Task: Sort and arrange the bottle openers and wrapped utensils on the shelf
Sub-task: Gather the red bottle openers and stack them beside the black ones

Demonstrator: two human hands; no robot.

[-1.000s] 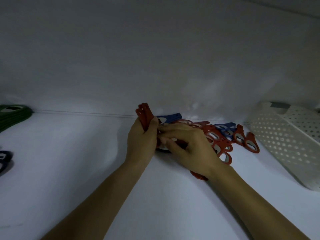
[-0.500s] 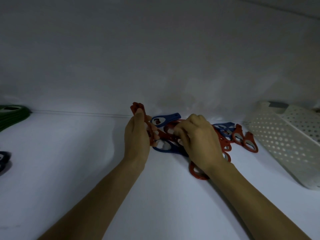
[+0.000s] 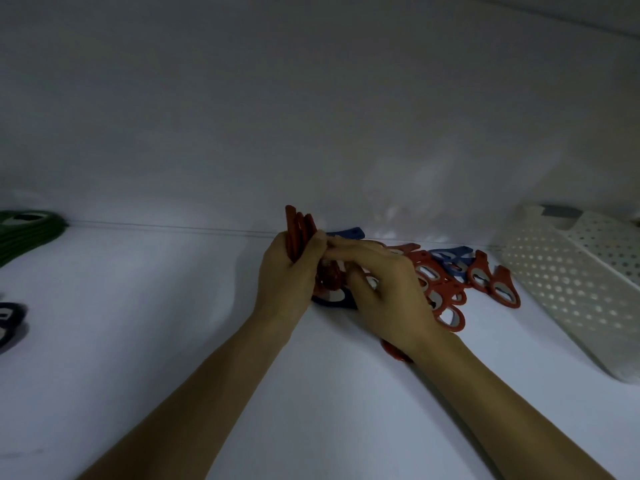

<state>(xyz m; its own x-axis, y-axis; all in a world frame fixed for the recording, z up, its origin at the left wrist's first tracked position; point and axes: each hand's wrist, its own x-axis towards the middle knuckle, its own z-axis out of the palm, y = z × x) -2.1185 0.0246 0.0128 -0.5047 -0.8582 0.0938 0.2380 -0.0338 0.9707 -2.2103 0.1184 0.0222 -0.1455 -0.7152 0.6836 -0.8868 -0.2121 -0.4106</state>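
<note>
hands meet at the middle of the white shelf (image 3: 138, 323). left hand (image 3: 287, 271) curls round a stack of red openers (image 3: 298, 233) held on edge, their handles standing up above the fist. right hand (image 3: 384, 289) comes in from the right with its fingertips against the left thumb, and it pinches a single red opener (image 3: 329, 276) between thumb and fingers, close against the stack; the blur hides how far it is seated. under both hands, flat on the shelf, lies a blue opener (image 3: 332, 299). just right of the right hand spreads a loose pile (image 3: 446, 282) of red and blue openers, one red head poking out beneath the right wrist. further right, well apart, sits a white perforated basket (image 3: 568, 282). far left of the left hand lie a green stack (image 3: 27, 230) and some dark blue openers (image 3: 8, 320).
</note>
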